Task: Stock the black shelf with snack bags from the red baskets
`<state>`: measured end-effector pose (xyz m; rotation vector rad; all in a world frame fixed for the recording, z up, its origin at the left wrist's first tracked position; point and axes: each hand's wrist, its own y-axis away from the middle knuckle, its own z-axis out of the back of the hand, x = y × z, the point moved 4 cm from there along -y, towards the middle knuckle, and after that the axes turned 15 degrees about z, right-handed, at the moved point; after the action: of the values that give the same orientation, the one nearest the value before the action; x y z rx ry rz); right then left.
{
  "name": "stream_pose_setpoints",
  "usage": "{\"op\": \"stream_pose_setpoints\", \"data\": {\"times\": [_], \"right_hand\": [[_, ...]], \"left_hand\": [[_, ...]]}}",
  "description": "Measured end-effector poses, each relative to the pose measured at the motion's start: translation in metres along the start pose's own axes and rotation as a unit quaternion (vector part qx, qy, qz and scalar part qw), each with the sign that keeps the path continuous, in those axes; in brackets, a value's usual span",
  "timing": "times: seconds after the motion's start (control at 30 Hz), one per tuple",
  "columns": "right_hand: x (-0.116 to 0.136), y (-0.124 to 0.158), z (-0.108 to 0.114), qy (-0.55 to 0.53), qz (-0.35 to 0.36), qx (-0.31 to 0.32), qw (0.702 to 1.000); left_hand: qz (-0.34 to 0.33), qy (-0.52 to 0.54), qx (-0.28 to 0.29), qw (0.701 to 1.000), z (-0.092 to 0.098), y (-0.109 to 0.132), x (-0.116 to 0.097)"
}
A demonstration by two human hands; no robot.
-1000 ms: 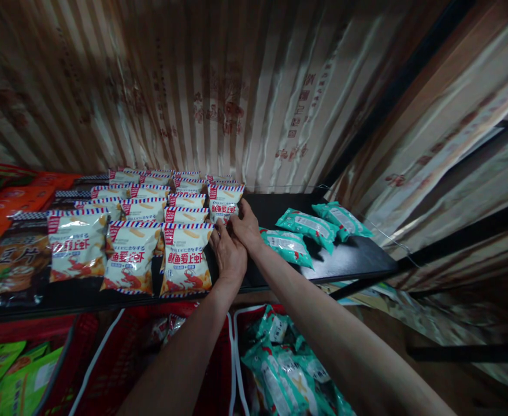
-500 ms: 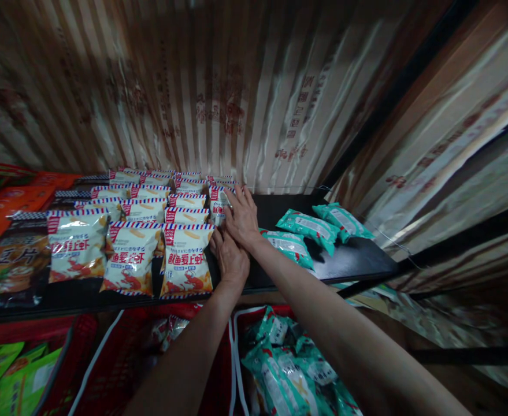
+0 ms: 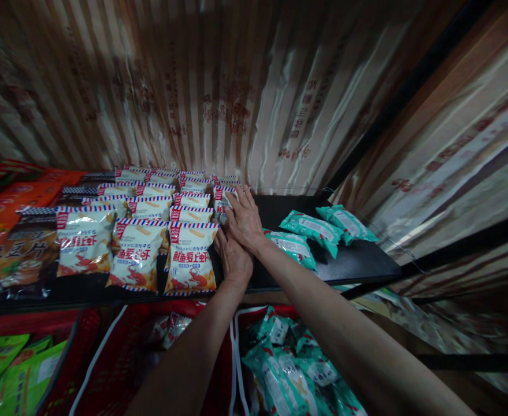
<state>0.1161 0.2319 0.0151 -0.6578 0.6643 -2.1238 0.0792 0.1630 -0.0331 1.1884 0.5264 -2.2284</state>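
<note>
White snack bags with red-and-blue striped tops lie in overlapping rows just to the left of both your hands. Your right hand (image 3: 244, 218) lies flat, fingers spread and straight, gripping nothing; its fingertips touch the right edge of a rear bag (image 3: 221, 199). Your left hand (image 3: 234, 260) sits nearer you, partly under the right wrist, against the right edge of the front bag (image 3: 191, 259). What shows of it is flat and loose, with no grasp. Both hands rest on a black shelf (image 3: 358, 260). Just right of your right forearm lie three teal packets (image 3: 312, 226), apart from the white rows. Far left of the hands sit dark chip bags (image 3: 17, 254). Below your forearms, a red basket (image 3: 106, 370) holds more teal packs (image 3: 288, 370).
</note>
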Motion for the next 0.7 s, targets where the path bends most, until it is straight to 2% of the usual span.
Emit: {"op": "stream_pose_setpoints", "data": {"times": [0.23, 0.43, 0.5, 0.6, 0.7], "right_hand": [[0.014, 0.014, 0.030, -0.001, -0.009, -0.053, 0.999], [0.033, 0.043, 0.042, -0.028, -0.056, -0.055, 0.997], [0.045, 0.056, 0.046, -0.048, -0.070, -0.053, 0.995], [0.068, 0.081, 0.054, -0.091, -0.089, -0.067, 0.990], [0.093, 0.115, 0.055, -0.141, -0.118, -0.081, 0.980]], "left_hand": [[-0.076, -0.024, 0.017, 0.997, 0.000, 0.017, -0.003], [-0.136, 0.022, 0.032, 0.990, 0.005, 0.040, -0.001], [-0.146, 0.042, 0.045, 0.987, 0.013, 0.051, 0.003], [-0.175, 0.069, 0.069, 0.980, 0.035, 0.078, 0.015], [-0.170, 0.082, 0.102, 0.977, 0.058, 0.113, 0.040]]}}
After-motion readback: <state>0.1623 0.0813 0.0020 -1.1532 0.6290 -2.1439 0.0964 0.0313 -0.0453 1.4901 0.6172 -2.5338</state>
